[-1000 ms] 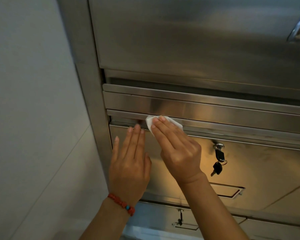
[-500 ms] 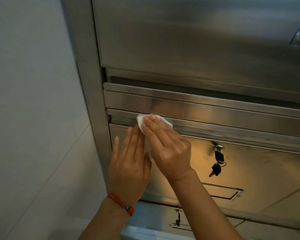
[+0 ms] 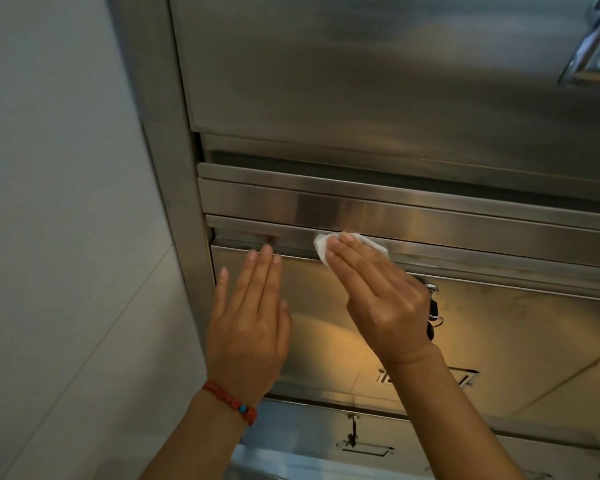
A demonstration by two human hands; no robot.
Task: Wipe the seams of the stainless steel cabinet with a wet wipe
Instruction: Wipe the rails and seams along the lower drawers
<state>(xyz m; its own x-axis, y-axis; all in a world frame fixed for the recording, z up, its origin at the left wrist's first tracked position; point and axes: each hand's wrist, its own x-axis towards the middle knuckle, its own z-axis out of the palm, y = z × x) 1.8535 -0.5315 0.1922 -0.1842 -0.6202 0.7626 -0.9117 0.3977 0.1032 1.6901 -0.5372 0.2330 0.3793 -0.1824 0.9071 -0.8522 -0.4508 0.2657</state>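
Left of centre, the left hand lies flat, fingers straight, on the stainless steel cabinet drawer front. Just right of it, the right hand presses the wet wipe with straight fingers onto the horizontal seam; the wipe peeks out beneath the fingertips.

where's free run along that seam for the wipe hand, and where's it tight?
Free: the seam rightward from the wet wipe to the frame edge; also the short stretch between wipe and left hand. Tight: below the right hand, where the keys hang, and the left corner by the cabinet post.
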